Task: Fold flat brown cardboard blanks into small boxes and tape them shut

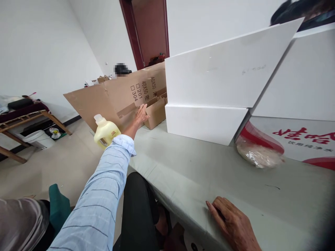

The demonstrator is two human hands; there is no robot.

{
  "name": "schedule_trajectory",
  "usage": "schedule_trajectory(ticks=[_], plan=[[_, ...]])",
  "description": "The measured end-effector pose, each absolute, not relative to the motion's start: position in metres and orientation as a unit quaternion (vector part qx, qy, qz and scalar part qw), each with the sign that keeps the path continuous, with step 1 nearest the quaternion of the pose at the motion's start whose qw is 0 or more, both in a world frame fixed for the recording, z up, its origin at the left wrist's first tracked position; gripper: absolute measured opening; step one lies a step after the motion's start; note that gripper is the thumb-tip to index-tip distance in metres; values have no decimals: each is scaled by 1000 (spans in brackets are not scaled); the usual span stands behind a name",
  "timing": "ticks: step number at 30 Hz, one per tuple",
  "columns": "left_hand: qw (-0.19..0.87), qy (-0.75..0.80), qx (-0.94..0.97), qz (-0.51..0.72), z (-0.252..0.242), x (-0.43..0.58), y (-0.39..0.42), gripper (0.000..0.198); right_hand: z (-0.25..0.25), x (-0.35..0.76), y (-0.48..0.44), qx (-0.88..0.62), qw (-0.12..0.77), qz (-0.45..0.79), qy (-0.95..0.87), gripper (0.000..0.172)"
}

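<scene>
My left hand (142, 114) reaches forward with its fingers apart, at the left side of a small open brown cardboard box (156, 113). Whether the fingertips touch the box I cannot tell. Beside my left forearm is a pale yellow jug-shaped bottle (106, 130) with a white cap, partly covered by my sleeve. Behind the hand leans a large printed cardboard sheet (110, 96). My right hand (232, 221) rests on the table (188, 164) near its front edge, loosely bent, the thumb apart from the fingers. Nothing shows in it.
White panels (204, 122) stand along the table's back. At the right are a clear plastic-wrapped bundle (259, 153) and a red-and-white printed carton (309, 139). A person's head (121, 69) shows beyond the cardboard. A white bucket (39, 139) and a wooden-framed stand (52, 120) are at left.
</scene>
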State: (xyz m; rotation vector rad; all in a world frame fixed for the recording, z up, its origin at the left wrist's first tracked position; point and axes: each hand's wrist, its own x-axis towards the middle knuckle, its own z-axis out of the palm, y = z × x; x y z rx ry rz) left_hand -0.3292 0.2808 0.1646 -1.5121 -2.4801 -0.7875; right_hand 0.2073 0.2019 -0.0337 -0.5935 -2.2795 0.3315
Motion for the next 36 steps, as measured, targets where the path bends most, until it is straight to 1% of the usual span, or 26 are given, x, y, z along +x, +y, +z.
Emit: schedule_trajectory(ticks=[2,4,10,13,18,22,25,28,30,31,32,34,36], plan=[[64,-832,-503,-224,164,-329,287,87,-34,208,202,-228,373,127,-890,50],[72,-840,-501,-194,161,-326,289,80,-35,208,201,-225,377,119,-891,50],[103,-856,-486,-142,164,-305,281,36,-34,206,201,-220,395,91,-887,48],[115,-865,-468,-136,173,-292,266,22,-34,205,201,-218,399,81,-887,48],[150,-871,-444,-150,187,-268,209,17,-34,204,202,-227,401,75,-884,51],[178,-858,-450,-173,188,-242,131,12,-34,203,204,-242,392,100,-882,57],[181,-830,-488,-199,180,-215,67,15,-31,202,204,-250,392,133,-875,61],[166,-782,-553,-236,168,-180,17,20,-20,205,200,-269,396,189,-857,58],[151,-706,-629,-288,158,-152,-3,20,-10,212,194,-289,415,227,-833,51],[142,-659,-667,-317,153,-138,-9,19,-3,217,190,-295,426,243,-820,51],[132,-611,-701,-343,149,-124,-14,19,3,223,185,-296,434,256,-811,57],[112,-540,-745,-376,142,-97,-19,17,14,238,172,-288,441,275,-805,78],[88,-504,-771,-380,137,-75,-22,16,23,255,158,-278,436,283,-808,97]])
